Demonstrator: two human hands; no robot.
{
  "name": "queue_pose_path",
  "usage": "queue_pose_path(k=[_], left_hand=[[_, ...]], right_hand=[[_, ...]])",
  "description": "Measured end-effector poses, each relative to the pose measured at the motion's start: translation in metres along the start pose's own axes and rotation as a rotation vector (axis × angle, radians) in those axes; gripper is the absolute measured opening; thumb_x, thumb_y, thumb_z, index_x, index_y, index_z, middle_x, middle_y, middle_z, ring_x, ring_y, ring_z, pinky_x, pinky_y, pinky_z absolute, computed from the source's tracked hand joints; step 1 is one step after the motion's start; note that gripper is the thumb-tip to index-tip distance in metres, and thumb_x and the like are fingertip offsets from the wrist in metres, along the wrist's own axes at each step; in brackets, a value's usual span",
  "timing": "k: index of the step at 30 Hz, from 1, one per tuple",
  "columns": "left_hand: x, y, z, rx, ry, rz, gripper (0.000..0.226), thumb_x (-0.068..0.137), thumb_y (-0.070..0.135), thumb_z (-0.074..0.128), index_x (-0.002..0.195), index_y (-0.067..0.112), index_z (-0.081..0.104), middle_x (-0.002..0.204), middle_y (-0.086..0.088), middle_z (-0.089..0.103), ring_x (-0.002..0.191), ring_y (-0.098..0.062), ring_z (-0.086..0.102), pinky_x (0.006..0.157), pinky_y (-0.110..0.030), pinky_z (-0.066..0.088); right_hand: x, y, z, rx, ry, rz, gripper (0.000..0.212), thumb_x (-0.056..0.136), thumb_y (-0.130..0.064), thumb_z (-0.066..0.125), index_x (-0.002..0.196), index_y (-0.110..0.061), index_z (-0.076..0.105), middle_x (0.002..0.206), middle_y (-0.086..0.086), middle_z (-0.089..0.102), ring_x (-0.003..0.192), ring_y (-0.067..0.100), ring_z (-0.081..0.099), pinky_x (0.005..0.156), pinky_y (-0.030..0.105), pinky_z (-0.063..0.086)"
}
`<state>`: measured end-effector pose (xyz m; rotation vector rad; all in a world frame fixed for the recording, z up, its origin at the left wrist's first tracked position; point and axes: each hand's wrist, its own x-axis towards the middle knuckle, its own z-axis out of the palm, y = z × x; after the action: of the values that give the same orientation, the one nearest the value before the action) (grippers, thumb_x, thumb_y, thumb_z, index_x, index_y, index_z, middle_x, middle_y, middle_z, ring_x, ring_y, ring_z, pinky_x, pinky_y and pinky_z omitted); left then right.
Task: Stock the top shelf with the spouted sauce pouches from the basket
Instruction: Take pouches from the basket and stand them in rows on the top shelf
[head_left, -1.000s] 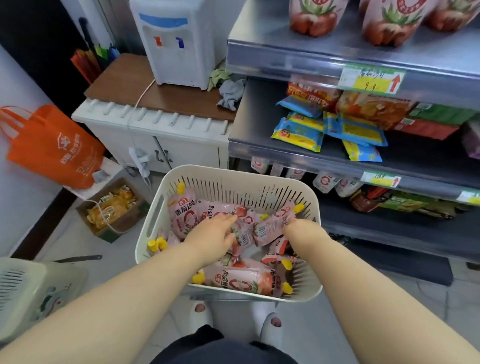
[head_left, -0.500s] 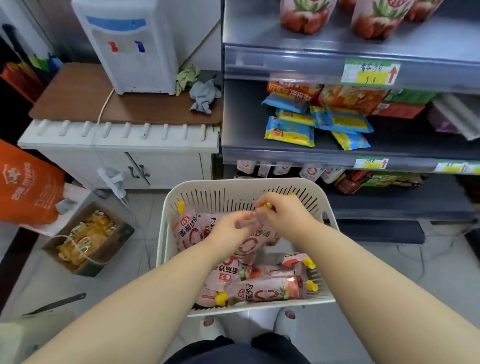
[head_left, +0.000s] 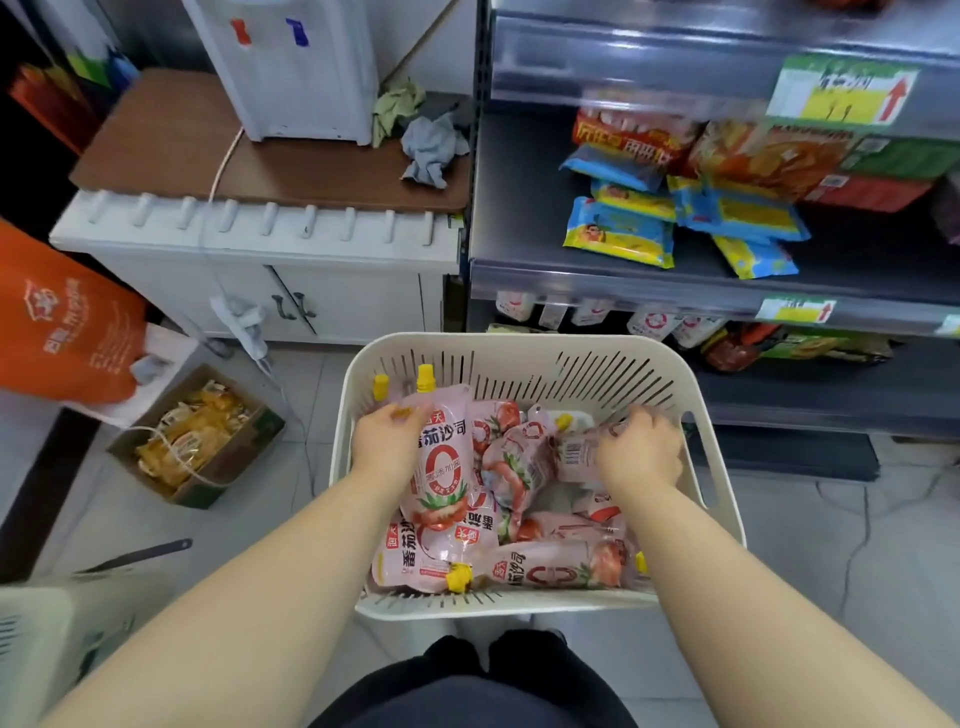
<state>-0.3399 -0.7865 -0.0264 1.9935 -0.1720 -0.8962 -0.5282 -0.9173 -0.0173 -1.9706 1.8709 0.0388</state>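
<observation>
Shelving (head_left: 649, 73) is occupying the upper right of the frame; the basket (head_left: 519, 356), at lower centre, is holding the sauce pouches (head_left: 561, 569). The left hand (head_left: 387, 441) is gripping an upright pouch (head_left: 441, 467) below its yellow spout (head_left: 426, 375); the right hand (head_left: 641, 454) is clutching a barcode-up pouch (head_left: 574, 452).

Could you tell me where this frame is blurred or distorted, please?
Head view: motion blur smears the price tag and the snack packets; the pouch in the left hand reads sharp; the wide lens slightly bows the shelf edge; the light is soft and even.
</observation>
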Motion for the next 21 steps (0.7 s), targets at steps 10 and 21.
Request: queue_pose_path(k=[10,21], left_hand=[[0.006,-0.009,0.006,-0.102,0.022,-0.066,0.008,0.090,0.033,0.059,0.093,0.025,0.062,0.098,-0.005,0.069,0.097,-0.026,0.064,0.094,-0.044,0.049],[0.007,-0.009,0.008,-0.166,0.028,-0.104,0.028,0.088,0.030,0.063,0.113,0.018,0.062,0.101,-0.004,0.068,0.098,-0.025,0.065,0.089,-0.039,0.051]], right_hand=[[0.032,0.013,-0.001,-0.923,-0.359,-0.438,0.059,0.090,-0.015,0.052,0.145,-0.009,0.030,0.156,0.017,0.012,0.145,0.034,0.001,0.115,0.047,0.018],[0.050,0.023,0.003,-1.033,-0.069,-0.870,0.045,0.051,-0.007,0.085,0.090,0.009,0.068,0.098,0.034,0.063,0.102,0.045,0.061,0.072,0.048,0.056]])
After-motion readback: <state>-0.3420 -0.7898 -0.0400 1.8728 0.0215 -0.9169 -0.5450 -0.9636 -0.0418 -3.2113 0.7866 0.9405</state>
